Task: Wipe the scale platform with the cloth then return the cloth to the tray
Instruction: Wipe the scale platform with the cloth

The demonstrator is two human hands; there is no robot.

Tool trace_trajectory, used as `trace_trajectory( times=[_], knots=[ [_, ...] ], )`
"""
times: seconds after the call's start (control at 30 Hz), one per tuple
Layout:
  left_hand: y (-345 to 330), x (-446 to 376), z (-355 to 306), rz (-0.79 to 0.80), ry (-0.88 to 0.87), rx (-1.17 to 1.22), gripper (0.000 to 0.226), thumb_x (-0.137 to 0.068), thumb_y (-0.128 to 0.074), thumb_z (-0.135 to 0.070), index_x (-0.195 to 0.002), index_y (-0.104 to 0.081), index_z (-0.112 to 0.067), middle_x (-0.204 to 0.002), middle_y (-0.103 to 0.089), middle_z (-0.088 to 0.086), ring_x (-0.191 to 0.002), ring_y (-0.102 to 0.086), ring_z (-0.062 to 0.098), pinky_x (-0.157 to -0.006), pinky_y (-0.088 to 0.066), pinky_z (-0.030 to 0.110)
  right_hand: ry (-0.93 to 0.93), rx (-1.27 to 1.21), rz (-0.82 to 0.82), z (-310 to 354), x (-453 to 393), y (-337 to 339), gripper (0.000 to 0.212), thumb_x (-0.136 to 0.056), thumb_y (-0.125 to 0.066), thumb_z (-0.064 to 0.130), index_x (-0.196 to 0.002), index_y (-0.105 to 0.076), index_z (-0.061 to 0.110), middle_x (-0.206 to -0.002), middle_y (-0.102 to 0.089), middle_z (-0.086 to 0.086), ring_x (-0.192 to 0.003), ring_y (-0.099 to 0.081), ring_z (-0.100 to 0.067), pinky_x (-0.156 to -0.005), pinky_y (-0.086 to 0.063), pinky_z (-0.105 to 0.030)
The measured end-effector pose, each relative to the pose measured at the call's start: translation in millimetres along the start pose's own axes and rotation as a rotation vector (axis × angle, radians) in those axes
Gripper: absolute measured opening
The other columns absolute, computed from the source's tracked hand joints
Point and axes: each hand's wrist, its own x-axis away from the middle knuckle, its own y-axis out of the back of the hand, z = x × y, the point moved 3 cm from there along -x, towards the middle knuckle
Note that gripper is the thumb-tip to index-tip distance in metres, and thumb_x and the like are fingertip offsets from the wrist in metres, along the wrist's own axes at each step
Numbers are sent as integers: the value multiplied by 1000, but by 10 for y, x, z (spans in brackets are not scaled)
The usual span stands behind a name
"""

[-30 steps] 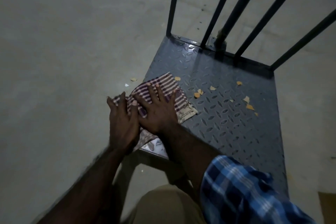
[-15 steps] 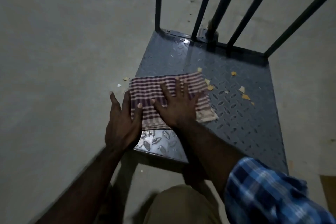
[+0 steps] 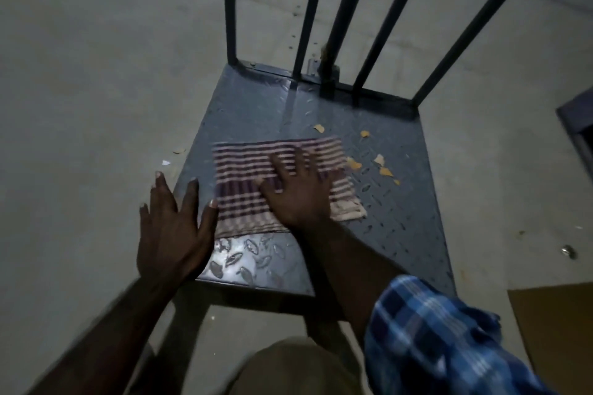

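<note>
- The scale platform [image 3: 401,202] is the large grey plate with a raised tread pattern. It stands on the concrete floor [image 3: 80,74], and 4 dark bars [image 3: 230,3] rise from its far edge.
- The cloth [image 3: 244,202] is striped and folded. It lies flat on the near-left part of the platform, and its near edge is a little back from the platform's near edge.
- The right hand [image 3: 298,192] lies on the cloth with fingers spread and palm pressed down. It pins the cloth and does not grip it.
- The left hand [image 3: 173,228] is also spread flat, on the left edge of the platform. Its thumb touches the left edge of the cloth, and it holds nothing.
- Several small yellow scraps [image 3: 383,167] lie on the platform, just beside the right edge of the cloth and toward the far edge.
- To wipe well, I think the palm must keep even pressure and push the cloth right, so the scraps go over the right edge. The tread can catch small pieces, so overlapping strokes will help.
- No tray is visible.
</note>
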Motion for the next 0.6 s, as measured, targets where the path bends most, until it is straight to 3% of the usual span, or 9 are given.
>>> trace_trajectory(
  times=[0.17,0.23,0.33,0.43,0.5,0.6],
  knots=[
    [-61,-39,-105,42,-99,-113,74,-92,-17,-67,-152,-22,-25,-159,-15,22,-148,-10,35,-117,-7,55,-381,2,19,-791,579,102,73,-88,-14,77,-152,-17,42,-164,-10,-14,-149,-2,-38,-106,10,-76],
    [-86,-54,-148,47,-151,-147,75,-92,-18,-66,-152,-21,-22,-159,-16,23,-148,-10,36,-117,-7,54,-331,16,52,-691,761,62,74,-88,-14,77,-153,-14,41,-164,-5,-16,-149,0,-40,-108,7,-75],
    [-104,-63,-182,71,-200,-175,77,-92,-16,-64,-153,-22,-17,-158,-19,23,-148,-12,36,-118,-9,54,-63,-13,51,-384,687,21,71,-88,-21,77,-151,-17,44,-164,-8,-14,-149,-4,-39,-110,-3,-71],
    [-115,-82,-164,61,-235,-200,78,-92,-16,-62,-152,-25,-13,-157,-24,24,-147,-15,37,-117,-13,55,66,4,66,-359,419,43,70,-86,-19,80,-150,-15,51,-165,-9,-8,-150,-3,-33,-109,3,-71],
    [-122,-83,-157,63,-235,-193,77,-92,-17,-63,-152,-24,-15,-157,-23,21,-147,-14,35,-117,-13,54,1,5,54,-597,324,67,69,-88,-20,79,-150,-18,51,-165,-11,-5,-151,-4,-30,-109,6,-72],
    [-111,-93,-152,47,-213,-179,74,-91,-21,-63,-150,-27,-18,-156,-26,20,-146,-17,34,-116,-14,55,-259,29,13,-1169,435,87,68,-90,-21,76,-151,-22,45,-164,-14,-9,-150,-8,-33,-109,6,-74]
  ],
)
